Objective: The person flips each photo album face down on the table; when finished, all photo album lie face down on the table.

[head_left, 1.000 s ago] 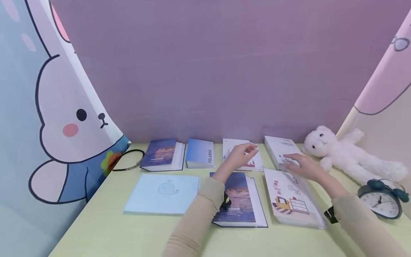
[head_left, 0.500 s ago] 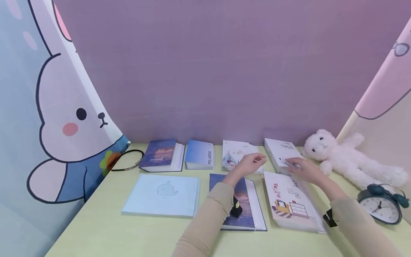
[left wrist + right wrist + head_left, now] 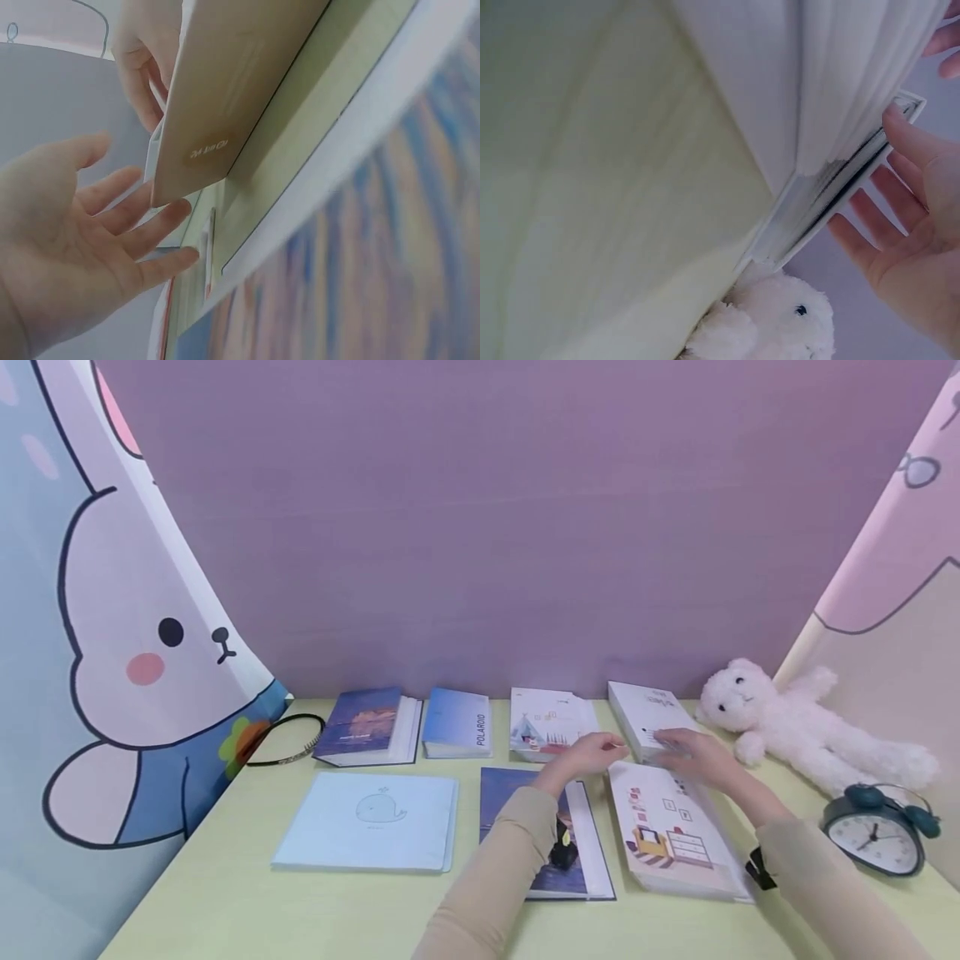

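Note:
My left hand (image 3: 596, 752) hovers open with spread fingers just left of the near end of a white album (image 3: 645, 714) in the back row. In the left wrist view its palm (image 3: 90, 247) faces the album's side (image 3: 232, 97), a small gap between them. My right hand (image 3: 693, 753) lies over the same album's near right corner with straight fingers. From the right wrist, the thumb of the right hand (image 3: 911, 225) touches the album's edge (image 3: 832, 150). Below both hands lies an album with a room drawing (image 3: 667, 827).
On the pale green table (image 3: 262, 910) lie a sunset-cover album (image 3: 510, 789), a tent-picture album (image 3: 543, 727), a blue Polaroid album (image 3: 457, 731), a dark blue album (image 3: 360, 731), a whale album (image 3: 367, 818) and a headband (image 3: 288, 739). A white plush bear (image 3: 795, 727) and alarm clock (image 3: 873, 831) sit right.
The left hand has moved right and nearer, from over the tent-picture album to the white album's near left side. The right hand stayed at that album's near end, shifting slightly left.

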Available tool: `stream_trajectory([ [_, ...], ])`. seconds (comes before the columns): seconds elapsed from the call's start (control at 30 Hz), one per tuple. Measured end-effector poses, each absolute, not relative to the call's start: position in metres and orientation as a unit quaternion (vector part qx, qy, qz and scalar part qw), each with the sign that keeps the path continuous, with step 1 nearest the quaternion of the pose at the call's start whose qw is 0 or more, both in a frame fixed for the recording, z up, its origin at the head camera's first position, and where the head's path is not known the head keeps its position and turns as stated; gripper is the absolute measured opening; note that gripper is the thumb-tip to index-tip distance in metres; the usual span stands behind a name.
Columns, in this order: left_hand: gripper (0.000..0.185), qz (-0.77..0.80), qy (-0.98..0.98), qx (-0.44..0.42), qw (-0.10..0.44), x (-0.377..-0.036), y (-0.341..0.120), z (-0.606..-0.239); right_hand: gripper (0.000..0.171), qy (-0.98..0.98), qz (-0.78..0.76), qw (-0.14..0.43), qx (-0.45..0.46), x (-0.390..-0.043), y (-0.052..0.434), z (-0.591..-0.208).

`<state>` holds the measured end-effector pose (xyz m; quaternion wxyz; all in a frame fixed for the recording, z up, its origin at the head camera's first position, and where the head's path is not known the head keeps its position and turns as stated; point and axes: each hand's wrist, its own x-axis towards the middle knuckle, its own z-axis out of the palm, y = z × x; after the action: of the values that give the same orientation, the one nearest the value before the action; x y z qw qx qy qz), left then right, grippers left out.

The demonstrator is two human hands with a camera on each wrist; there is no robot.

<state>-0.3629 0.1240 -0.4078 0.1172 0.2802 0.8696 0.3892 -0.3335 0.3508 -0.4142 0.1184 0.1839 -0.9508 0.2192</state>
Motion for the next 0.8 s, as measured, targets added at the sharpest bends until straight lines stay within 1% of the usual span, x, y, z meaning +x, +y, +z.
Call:
stream_trajectory([
  [0.07,0.040,0.387,0.872,0.278,0.117,-0.364,0.128,-0.410,0.045,-0.953,0.212,0.122,0.177,-0.335,0.351,-0.414],
  [0.3,0.050,0.396,0.870,0.248,0.158,-0.363,0.136,-0.413,0.041,-0.955,0.196,0.145,0.168,-0.338,0.350,-0.414],
  [0.43,0.048,0.386,0.873,0.258,0.150,-0.365,0.137,-0.414,0.037,-0.952,0.191,0.155,0.183,-0.341,0.347,-0.413],
  [0.53,0.048,0.383,0.875,0.256,0.151,-0.366,0.136,-0.416,0.038,-0.951,0.187,0.153,0.192,-0.341,0.343,-0.412],
  [0.7,0.051,0.410,0.859,0.246,0.181,-0.363,0.132,-0.416,0.037,-0.951,0.185,0.153,0.196,-0.340,0.339,-0.413],
  [0.8,0.054,0.414,0.855,0.248,0.190,-0.361,0.132,-0.417,0.035,-0.954,0.180,0.153,0.186,-0.340,0.339,-0.413],
])
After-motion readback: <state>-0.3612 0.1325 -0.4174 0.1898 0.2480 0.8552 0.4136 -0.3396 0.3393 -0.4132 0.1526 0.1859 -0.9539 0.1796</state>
